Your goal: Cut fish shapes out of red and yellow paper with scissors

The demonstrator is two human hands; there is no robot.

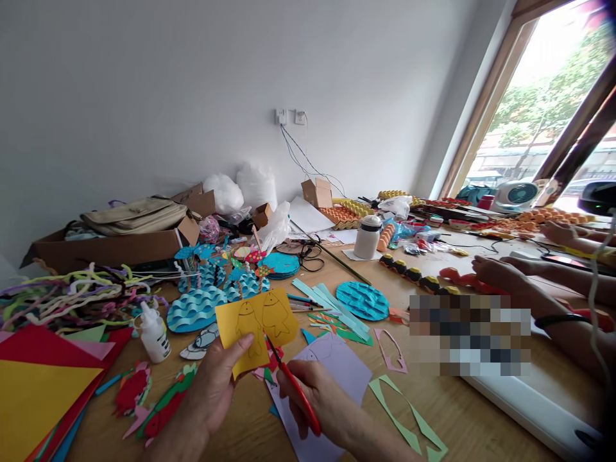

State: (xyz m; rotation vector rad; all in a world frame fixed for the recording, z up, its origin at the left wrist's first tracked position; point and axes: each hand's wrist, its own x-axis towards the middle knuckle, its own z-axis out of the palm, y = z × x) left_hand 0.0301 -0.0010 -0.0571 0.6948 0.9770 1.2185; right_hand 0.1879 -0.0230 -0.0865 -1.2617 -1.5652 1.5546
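Note:
My left hand (212, 385) grips a yellow sheet of paper (283, 300) by its lower left part, thumb on top. Two fish are outlined on it in dark pen. With my right hand (327, 394) I hold red-handled scissors (302, 393), their blades pointing up at the paper's lower edge between the two drawings. A slit seems to run up from there. Below my right hand lies a purple sheet (349, 366) with a faint fish outline, partly covered. Small cut scraps sit under the yellow paper.
A white glue bottle (154, 333) stands left, near coloured paper sheets (43, 398) and fuzzy pipe cleaners (91, 301). Blue wavy bases (197, 309) carry paper fish. Green paper offcuts (409, 410) lie right. Another person's hands (498, 276) work at the far right.

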